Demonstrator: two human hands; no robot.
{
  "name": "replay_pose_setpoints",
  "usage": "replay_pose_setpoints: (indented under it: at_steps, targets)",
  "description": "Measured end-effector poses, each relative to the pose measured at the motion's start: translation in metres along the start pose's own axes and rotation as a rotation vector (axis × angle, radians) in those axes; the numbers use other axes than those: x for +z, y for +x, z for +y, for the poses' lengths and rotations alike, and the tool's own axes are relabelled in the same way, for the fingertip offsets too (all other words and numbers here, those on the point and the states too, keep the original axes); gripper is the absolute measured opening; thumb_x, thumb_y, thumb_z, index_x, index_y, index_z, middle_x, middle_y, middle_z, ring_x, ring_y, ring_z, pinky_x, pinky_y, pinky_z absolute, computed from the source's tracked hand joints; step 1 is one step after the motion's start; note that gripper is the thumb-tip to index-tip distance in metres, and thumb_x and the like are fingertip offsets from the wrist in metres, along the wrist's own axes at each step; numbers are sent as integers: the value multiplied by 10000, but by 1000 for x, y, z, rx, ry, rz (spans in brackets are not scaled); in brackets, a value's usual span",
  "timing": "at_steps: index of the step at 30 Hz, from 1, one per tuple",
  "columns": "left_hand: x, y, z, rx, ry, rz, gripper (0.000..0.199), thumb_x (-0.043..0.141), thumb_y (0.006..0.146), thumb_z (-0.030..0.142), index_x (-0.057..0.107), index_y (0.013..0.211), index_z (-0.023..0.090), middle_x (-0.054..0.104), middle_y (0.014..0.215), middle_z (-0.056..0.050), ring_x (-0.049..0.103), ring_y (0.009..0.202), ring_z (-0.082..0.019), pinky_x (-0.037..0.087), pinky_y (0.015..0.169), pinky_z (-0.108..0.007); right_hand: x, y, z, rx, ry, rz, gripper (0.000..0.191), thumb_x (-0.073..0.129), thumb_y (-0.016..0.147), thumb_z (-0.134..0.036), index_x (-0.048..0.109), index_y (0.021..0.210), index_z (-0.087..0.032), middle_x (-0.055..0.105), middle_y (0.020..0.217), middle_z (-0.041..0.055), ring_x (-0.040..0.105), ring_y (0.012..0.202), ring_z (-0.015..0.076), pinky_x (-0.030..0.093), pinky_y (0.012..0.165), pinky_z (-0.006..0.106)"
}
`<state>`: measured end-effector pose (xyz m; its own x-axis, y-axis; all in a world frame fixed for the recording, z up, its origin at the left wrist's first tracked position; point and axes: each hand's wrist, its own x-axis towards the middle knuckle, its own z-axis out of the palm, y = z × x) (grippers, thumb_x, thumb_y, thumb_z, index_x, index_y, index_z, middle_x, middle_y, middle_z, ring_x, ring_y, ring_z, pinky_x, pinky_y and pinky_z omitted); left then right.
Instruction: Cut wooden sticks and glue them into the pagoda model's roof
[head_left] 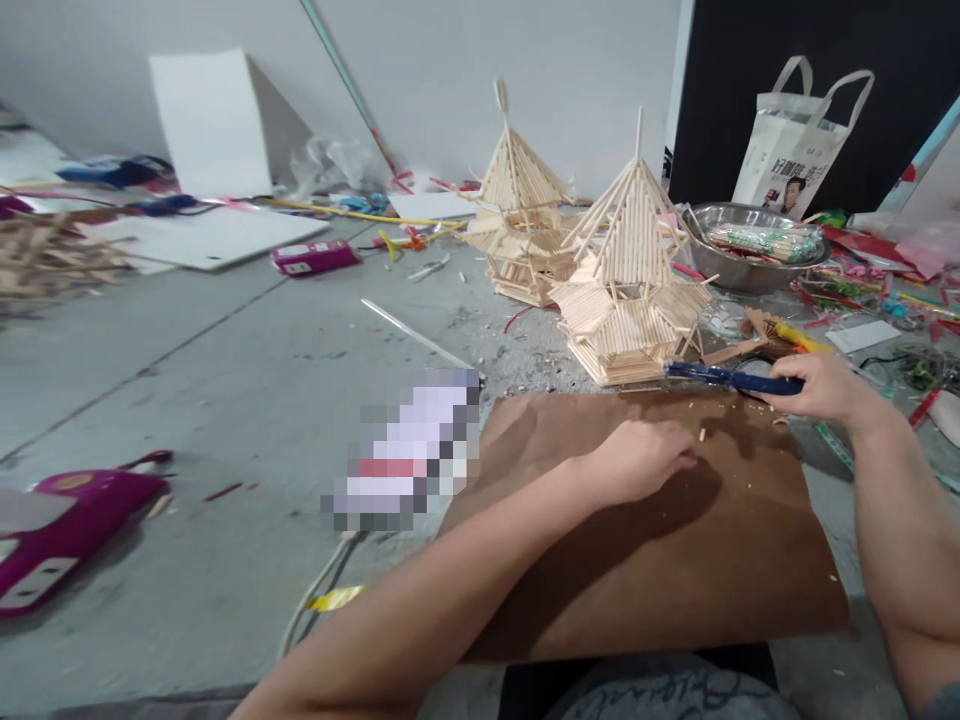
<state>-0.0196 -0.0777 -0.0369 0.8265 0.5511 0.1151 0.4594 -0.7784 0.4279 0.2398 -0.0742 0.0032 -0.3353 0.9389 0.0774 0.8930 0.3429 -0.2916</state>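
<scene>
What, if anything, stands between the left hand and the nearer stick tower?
Nothing visible stands between the left hand and the nearer stick tower. The blue tool in the right hand points in from the right.

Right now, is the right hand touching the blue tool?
Touching. The head view shows the right hand closed around one end of the blue tool.

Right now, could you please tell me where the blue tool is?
In the head view, the blue tool is right of centre, in the right hand, its tip near the base of the front stick tower.
</scene>
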Motion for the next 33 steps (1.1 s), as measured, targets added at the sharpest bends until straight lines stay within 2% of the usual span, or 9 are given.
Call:
replay_pose_setpoints:
  at_steps: [3, 6, 8, 11, 15, 18, 23, 28, 33]
  targets:
    - [-34, -4, 2, -65, -314, 321, 85, 508, 756, 144, 574, 706, 161, 603, 673, -5, 542, 616, -88, 417, 583, -201, 8, 5, -3, 62, -196, -58, 158, 518, 690, -330, 607, 644, -208, 612, 625, 0, 534, 590, 135, 317, 532, 240]
    - [-63, -3, -9, -233, -747, 780, 125, 538, 764, 235, 515, 662, 167, 494, 540, 41, 422, 434, -38, 329, 420, -166, 19, 11, -7, 65, -335, -124, 234, 492, 713, -422, 633, 711, -235, 658, 719, 24, 575, 661, 172, 306, 535, 252]
    - [-74, 1, -20, -308, -1042, 929, 191, 559, 756, 267, 467, 620, 169, 449, 514, 62, 332, 345, -12, 252, 342, -164, 26, 15, -8, 56, -396, -183, 304, 475, 719, -492, 636, 750, -236, 665, 773, 49, 587, 697, 199, 296, 528, 262]
    - [-85, 9, -32, -442, -1293, 979, 236, 601, 731, 251, 437, 584, 163, 452, 508, 65, 324, 313, -2, 241, 310, -160, 33, 19, -9, 79, -419, -251, 389, 486, 688, -581, 622, 782, -228, 659, 806, 68, 590, 716, 228, 281, 503, 268]
    - [-94, 16, -35, -521, -1342, 964, 242, 628, 712, 232, 438, 580, 161, 470, 502, 59, 333, 305, -7, 235, 294, -165, 33, 18, -10, 122, -302, -222, 445, 465, 678, -655, 580, 759, -232, 645, 730, 23, 579, 647, 193, 299, 492, 264]
    - [-98, 19, -36, -548, -1259, 1012, 237, 629, 703, 226, 446, 567, 162, 457, 494, 62, 312, 314, -10, 211, 299, -176, 25, 18, -18, 65, -247, -10, 420, 427, 749, -611, 578, 796, -222, 646, 767, 27, 589, 708, 189, 364, 558, 281]
    - [-102, 19, -40, -524, -912, 1228, 163, 643, 671, 232, 525, 578, 168, 437, 475, 60, 348, 416, -35, 281, 399, -177, 0, 36, -65, -143, -277, 557, 280, 416, 839, -432, 592, 827, -215, 640, 869, 66, 568, 852, 204, 409, 731, 323]
    - [-101, 18, -46, -604, -939, 1089, 198, 655, 645, 262, 527, 525, 170, 468, 481, 42, 404, 487, -66, 331, 508, -208, -5, 81, -118, -381, -315, 619, 193, 426, 848, -309, 583, 930, -233, 599, 973, 60, 492, 988, 245, 348, 876, 423]
    - [-99, 20, -50, -622, -1011, 1048, 179, 641, 653, 265, 541, 542, 167, 479, 497, 41, 414, 508, -73, 339, 547, -216, 10, 122, -129, -381, -337, 628, 234, 410, 853, -338, 548, 1006, -228, 535, 1106, 76, 401, 1107, 279, 271, 936, 487]
